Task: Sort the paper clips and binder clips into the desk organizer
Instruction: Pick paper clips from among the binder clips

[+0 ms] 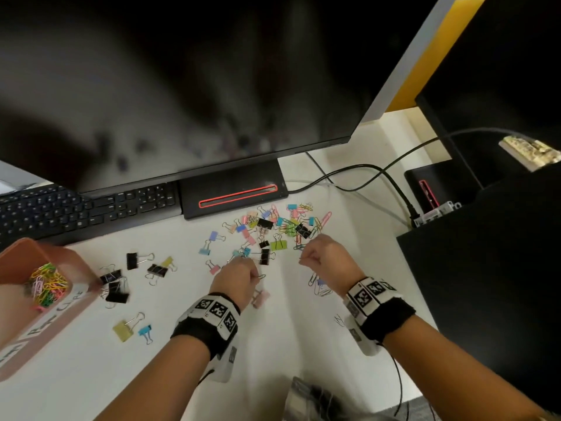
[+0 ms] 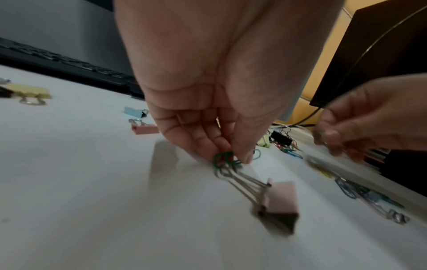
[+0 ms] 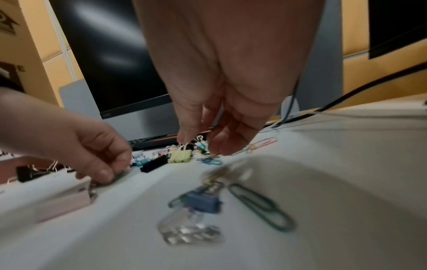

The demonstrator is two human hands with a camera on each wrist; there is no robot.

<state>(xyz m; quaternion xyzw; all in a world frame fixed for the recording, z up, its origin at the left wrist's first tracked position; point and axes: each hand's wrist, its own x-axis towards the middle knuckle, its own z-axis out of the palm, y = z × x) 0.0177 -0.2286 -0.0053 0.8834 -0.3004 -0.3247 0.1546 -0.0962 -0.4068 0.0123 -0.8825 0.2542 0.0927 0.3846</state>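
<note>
My left hand [image 1: 256,275] hovers low over the white desk and pinches a green paper clip [image 2: 227,159] between thumb and fingers. The clip lies against the wire handles of a pink binder clip [image 2: 279,202] on the desk. My right hand [image 1: 303,259] is curled at the near edge of the mixed pile of coloured clips [image 1: 273,229], pinching a thin, blurred paper clip [image 2: 324,144]. The pink desk organizer [image 1: 60,253] stands at the far left, with coloured paper clips [image 1: 47,284] in one compartment.
Black binder clips [image 1: 115,287] lie beside the organizer, and a yellow binder clip [image 1: 123,329] lies nearer me. A blue binder clip [image 3: 203,201] and a green paper clip [image 3: 261,206] lie under my right wrist. The keyboard [image 1: 76,208], monitor base [image 1: 233,192] and cables [image 1: 364,174] border the back.
</note>
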